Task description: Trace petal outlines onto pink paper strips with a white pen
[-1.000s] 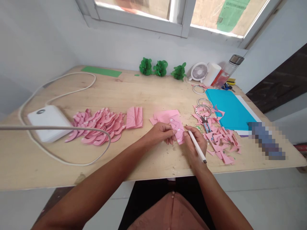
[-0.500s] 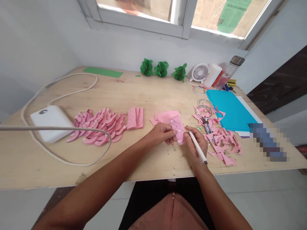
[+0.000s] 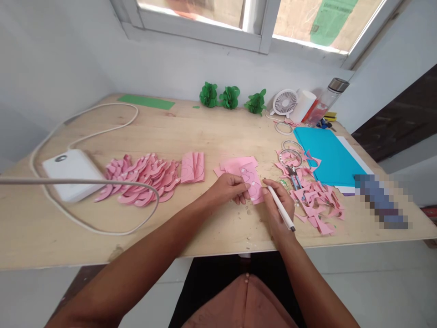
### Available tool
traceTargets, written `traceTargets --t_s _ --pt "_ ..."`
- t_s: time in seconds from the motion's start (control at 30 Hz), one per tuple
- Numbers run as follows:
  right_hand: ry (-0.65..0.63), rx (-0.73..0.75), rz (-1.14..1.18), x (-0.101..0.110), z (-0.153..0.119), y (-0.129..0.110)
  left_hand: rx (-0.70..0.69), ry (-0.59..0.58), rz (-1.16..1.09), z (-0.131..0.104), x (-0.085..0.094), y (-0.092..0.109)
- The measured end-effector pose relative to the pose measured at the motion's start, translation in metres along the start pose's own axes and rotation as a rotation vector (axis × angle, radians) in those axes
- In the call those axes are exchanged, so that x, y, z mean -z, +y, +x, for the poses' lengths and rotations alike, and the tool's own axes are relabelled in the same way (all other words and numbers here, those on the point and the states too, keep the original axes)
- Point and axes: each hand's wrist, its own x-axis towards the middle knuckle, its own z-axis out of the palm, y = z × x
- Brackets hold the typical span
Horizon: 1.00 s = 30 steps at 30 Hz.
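My left hand (image 3: pixel 232 188) pinches a small pink paper piece (image 3: pixel 253 186) by its left edge, thumb on top. Dark curved outlines and a few whitish spots show on that piece. A white pen (image 3: pixel 282 207) rests in my right hand (image 3: pixel 278 209), its tip close to the paper's right edge; whether they touch I cannot tell. Right-hand fingertips are at the paper's lower right corner. Behind the held piece lie flat pink paper sheets (image 3: pixel 235 164). Folded pink papers (image 3: pixel 192 167) with drawn curves stand to the left.
Cut pink petal shapes (image 3: pixel 146 180) are heaped at left beside a white power bank (image 3: pixel 73 175) with a looping cable. Pink scraps (image 3: pixel 319 205) surround scissors (image 3: pixel 294 176) at right, near a blue folder (image 3: pixel 329 155). Green paper flowers (image 3: pixel 229 97) and a fan (image 3: pixel 285 103) line the wall.
The pink paper piece has shifted slightly in my left hand, and its drawn outline shows at a different angle. Both hands stay almost in place, the pen still in the right.
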Motion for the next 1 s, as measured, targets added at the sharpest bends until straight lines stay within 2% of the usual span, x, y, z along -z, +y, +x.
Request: traceTargets --t_s 1.0 --pt "-0.046 -0.011 0.033 0.0001 -0.0008 -0.0034 -0.043 -0.027 -0.002 0.0008 0.0034 -0.0046"
